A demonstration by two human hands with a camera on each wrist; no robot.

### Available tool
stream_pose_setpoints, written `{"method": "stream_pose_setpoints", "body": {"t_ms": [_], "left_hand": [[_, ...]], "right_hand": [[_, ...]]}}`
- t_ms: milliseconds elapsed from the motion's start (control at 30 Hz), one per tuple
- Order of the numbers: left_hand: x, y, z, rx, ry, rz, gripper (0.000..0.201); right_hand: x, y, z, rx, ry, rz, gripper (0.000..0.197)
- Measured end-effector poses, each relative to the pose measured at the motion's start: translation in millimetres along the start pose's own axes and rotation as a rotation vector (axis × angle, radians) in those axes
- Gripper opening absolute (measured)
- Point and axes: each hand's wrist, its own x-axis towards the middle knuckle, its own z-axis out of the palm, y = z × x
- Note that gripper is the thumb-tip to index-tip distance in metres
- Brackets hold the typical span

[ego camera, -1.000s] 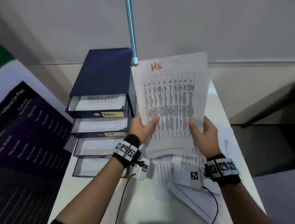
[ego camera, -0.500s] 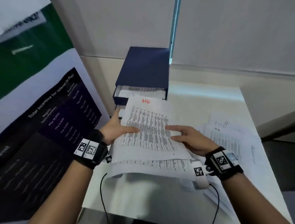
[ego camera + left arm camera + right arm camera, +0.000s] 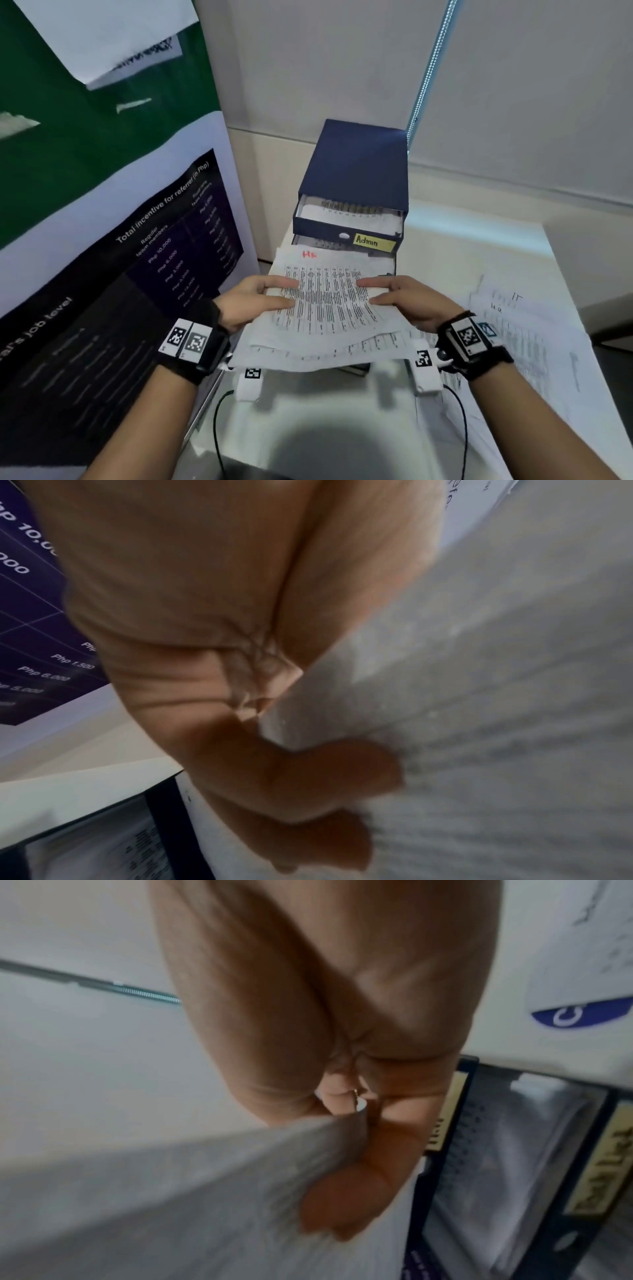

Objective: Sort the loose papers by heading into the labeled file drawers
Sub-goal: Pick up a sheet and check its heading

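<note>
Both hands, left hand and right hand, pinch HR-headed papers just before the blue file drawers; Admin drawer open, holding printed sheets.

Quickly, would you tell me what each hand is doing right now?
Left hand: grips the HR-headed papers at their left edge.
Right hand: grips the same papers at their right edge.

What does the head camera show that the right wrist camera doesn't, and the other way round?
Only the head view shows both hands, left hand and right hand, the red heading on the held papers, the yellow Admin label and the loose papers on the table. Only the right wrist view shows the right fingers curled under the sheets, and a lower drawer's label. Both show the held papers and the blue file drawers.
</note>
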Motion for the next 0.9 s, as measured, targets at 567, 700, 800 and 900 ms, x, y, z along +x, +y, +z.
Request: {"method": "stream_pose_setpoints", "body": {"t_ms": [567, 700, 800, 900], "left_hand": [[24, 24, -14, -0.027, -0.147, 0.182, 0.056], [39, 23, -15, -0.023, -0.127, 0.142, 0.048], [38, 27, -23, 0.020, -0.236, 0.177, 0.050], [39, 34, -26, 0.064, -0.220, 0.227, 0.046]], "right_hand": [[-9, -6, -26, 0.154, -0.104, -0.077, 0.047], [12, 1, -35, 0.087, -0.131, -0.129, 0.050], [13, 4, -35, 0.194, -0.213, -0.126, 0.064], [20, 10, -44, 0.191, -0.191, -0.119, 0.062]]}}
